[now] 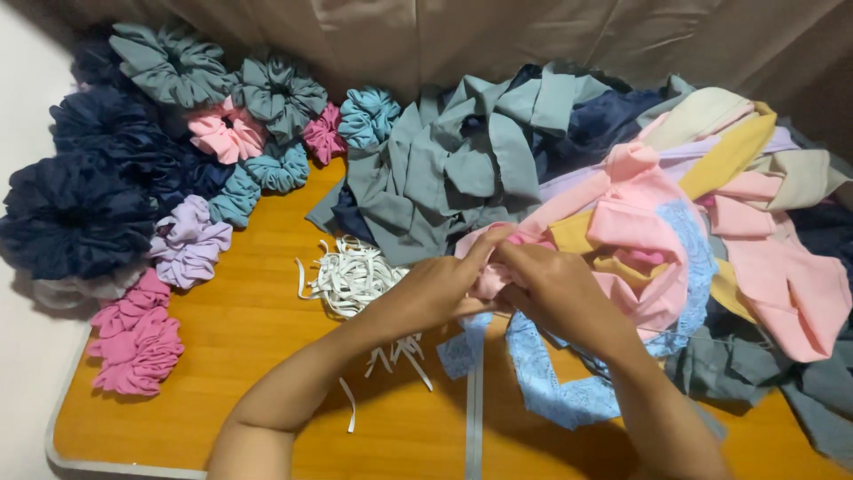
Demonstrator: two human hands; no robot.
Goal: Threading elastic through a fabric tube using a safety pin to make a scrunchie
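— What are your hands on?
— Your left hand [442,289] and right hand [555,289] meet on a pink fabric strip [490,277], pinching it beside the white elastic bands [351,277] on the wooden table [240,329].

Pink fabric strip [487,277], bunched, held above wooden table w/ fabric pile.

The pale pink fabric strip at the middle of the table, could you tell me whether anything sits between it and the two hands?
Nothing visible does. The left hand and right hand both already pinch the pale pink fabric strip directly, above the wooden table.
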